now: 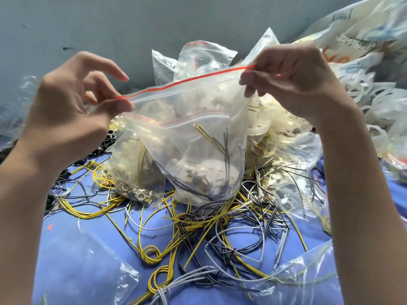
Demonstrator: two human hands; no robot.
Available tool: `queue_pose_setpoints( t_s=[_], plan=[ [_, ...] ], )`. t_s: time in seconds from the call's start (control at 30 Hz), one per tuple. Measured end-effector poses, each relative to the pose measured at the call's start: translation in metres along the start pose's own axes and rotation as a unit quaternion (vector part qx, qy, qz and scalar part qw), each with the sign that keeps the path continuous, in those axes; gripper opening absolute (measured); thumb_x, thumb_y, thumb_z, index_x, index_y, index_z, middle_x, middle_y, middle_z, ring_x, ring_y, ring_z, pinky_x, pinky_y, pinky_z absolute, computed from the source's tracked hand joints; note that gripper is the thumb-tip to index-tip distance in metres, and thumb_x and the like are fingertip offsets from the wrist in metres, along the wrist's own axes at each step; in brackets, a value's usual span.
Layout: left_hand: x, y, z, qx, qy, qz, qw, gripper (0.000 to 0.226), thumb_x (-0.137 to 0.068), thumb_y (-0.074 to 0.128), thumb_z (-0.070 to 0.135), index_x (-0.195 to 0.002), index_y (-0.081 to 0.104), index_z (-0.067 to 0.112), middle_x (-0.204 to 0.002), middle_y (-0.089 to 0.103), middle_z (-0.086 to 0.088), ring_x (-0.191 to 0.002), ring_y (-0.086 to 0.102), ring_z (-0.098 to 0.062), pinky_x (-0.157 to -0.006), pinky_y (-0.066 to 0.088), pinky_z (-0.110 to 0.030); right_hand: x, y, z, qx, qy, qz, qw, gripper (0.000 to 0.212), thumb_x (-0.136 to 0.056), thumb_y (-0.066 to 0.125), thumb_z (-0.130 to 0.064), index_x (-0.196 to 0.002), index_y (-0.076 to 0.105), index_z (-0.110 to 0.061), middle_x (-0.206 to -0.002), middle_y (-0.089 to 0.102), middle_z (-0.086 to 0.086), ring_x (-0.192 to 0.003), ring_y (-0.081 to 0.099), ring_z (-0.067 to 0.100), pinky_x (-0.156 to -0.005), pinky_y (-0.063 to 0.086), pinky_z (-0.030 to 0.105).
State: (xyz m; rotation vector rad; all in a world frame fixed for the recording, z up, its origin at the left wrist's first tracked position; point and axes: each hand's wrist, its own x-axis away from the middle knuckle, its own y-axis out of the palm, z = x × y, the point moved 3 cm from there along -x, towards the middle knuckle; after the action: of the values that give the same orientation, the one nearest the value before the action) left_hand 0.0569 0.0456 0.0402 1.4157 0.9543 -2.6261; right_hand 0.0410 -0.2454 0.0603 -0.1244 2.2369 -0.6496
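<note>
- While you hold the zip bag [193, 137] up over the blue table [92, 230], its whole load hangs from two small grips. Your left hand [72, 102] pinches the left end of the red seal strip [182, 83] between thumb and forefinger, with the other fingers lifted free. Your right hand [293, 84] pinches the right end, fingers curled over it.
- The strip runs taut between the two pinches, but I cannot tell whether it is pressed shut along its whole length. If a stretch is open, tilting the bag would likely spill what is inside.
- The small metal parts [196, 172] sit low in the bag and pull the film down. Should one pinch slip, the bag would swing, and those parts could scatter into the loose wires [198, 227] below, where you would struggle to find them.
- The dark and yellow wire pieces [224, 146] inside stand up toward the mouth. An end caught in the strip would probably stop it from closing — push them down before you press.
- Stiff wire ends could also prick the thin film if you squeeze the bag hard.
- Just behind yours on the left, a bag of nuts [134, 172] rests on the table. Lowering yours onto it could tip it, or leave you unsure which bag is which.
- An empty bag [88, 260] lies on the table near your left forearm — a careless sweep of that arm could drag it into the wires.
</note>
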Motion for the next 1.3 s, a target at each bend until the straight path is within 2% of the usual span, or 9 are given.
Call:
queue_pose_setpoints(
  t_s=[0.13,0.33,0.5,0.7,0.77,0.9,1.07,1.2,1.3],
  plan=[
    [0.002,0.005,0.005,-0.028,0.014,-0.046,0.998,0.043,-0.082,0.066,0.016,-0.107,0.053,0.048,-0.073,0.058,0.022,-0.073,0.054,0.008,-0.075,0.039,-0.003,0.0,-0.002,-0.003,0.019,0.008,-0.017,1.0,0.004,-0.086,0.068,-0.014,-0.083,0.067,-0.016,-0.064,0.068,-0.019,-0.057,0.058,-0.003,-0.061,0.044,0.011],
    [0.003,0.01,0.01,-0.014,0.001,-0.057,0.998,0.007,-0.083,0.064,0.04,-0.089,0.063,0.044,-0.086,0.064,0.027,-0.079,0.058,0.01,-0.079,0.047,-0.006,0.002,0.003,-0.007,0.061,0.019,-0.044,0.997,0.006,-0.086,0.068,-0.014,-0.083,0.07,-0.018,-0.071,0.07,-0.001,-0.063,0.058,0.0,-0.067,0.049,0.019],
    [0.003,0.01,0.013,-0.013,0.004,-0.063,0.998,0.013,-0.084,0.066,0.036,-0.084,0.063,0.05,-0.08,0.063,0.031,-0.074,0.057,0.011,-0.075,0.046,-0.005,0.002,0.002,-0.015,0.062,0.021,-0.053,0.996,0.01,-0.085,0.067,-0.01,-0.083,0.07,-0.019,-0.075,0.07,-0.001,-0.064,0.059,-0.004,-0.064,0.046,0.014],
    [0.004,0.012,0.018,-0.046,0.014,-0.069,0.996,0.017,-0.082,0.065,0.03,-0.079,0.06,0.046,-0.08,0.06,0.035,-0.074,0.055,0.014,-0.075,0.041,0.0,-0.001,0.013,-0.022,0.097,0.024,-0.077,0.992,0.009,-0.085,0.067,-0.014,-0.083,0.071,-0.021,-0.075,0.071,-0.003,-0.069,0.064,0.005,-0.075,0.053,0.029],
    [0.004,0.013,0.021,-0.077,0.026,-0.074,0.994,0.019,-0.082,0.062,0.027,-0.079,0.055,0.044,-0.082,0.059,0.033,-0.077,0.053,0.009,-0.075,0.038,-0.002,-0.001,0.014,-0.023,0.109,0.027,-0.08,0.99,0.011,-0.085,0.068,-0.014,-0.082,0.071,-0.024,-0.073,0.071,-0.006,-0.065,0.061,0.001,-0.073,0.053,0.027],
    [0.003,0.017,0.025,-0.091,0.035,-0.073,0.993,0.009,-0.083,0.061,0.028,-0.088,0.06,0.035,-0.087,0.059,0.027,-0.079,0.051,0.006,-0.078,0.038,-0.007,-0.002,0.017,-0.027,0.138,0.016,-0.08,0.987,0.004,-0.082,0.072,-0.02,-0.084,0.073,-0.024,-0.074,0.069,-0.014,-0.066,0.059,-0.013,-0.066,0.041,0.004],
    [0.002,0.023,0.032,-0.082,0.055,-0.087,0.991,0.011,-0.084,0.064,0.031,-0.093,0.065,0.026,-0.084,0.061,0.014,-0.079,0.054,0.004,-0.076,0.043,-0.014,-0.004,0.026,-0.034,0.164,0.006,-0.099,0.982,0.004,-0.083,0.071,-0.016,-0.084,0.075,-0.018,-0.068,0.067,-0.012,-0.069,0.062,-0.008,-0.064,0.04,0.002],
    [0.003,0.029,0.036,-0.081,0.061,-0.098,0.99,0.014,-0.083,0.064,0.029,-0.088,0.067,0.017,-0.084,0.06,0.016,-0.076,0.055,0.0,-0.074,0.043,-0.015,-0.008,0.036,-0.037,0.252,0.006,-0.119,0.96,0.009,-0.081,0.072,-0.028,-0.088,0.076,-0.024,-0.078,0.072,-0.006,-0.077,0.064,0.005,-0.075,0.052,0.024],
    [0.005,0.033,0.039,-0.07,0.058,-0.116,0.989,0.011,-0.082,0.064,0.028,-0.087,0.067,0.019,-0.081,0.061,0.015,-0.074,0.056,-0.003,-0.074,0.045,-0.019,-0.01,0.049,-0.039,0.272,-0.008,-0.135,0.953,0.007,-0.082,0.07,-0.024,-0.088,0.075,-0.024,-0.079,0.071,-0.004,-0.08,0.064,0.014,-0.075,0.053,0.034]
  ],
)
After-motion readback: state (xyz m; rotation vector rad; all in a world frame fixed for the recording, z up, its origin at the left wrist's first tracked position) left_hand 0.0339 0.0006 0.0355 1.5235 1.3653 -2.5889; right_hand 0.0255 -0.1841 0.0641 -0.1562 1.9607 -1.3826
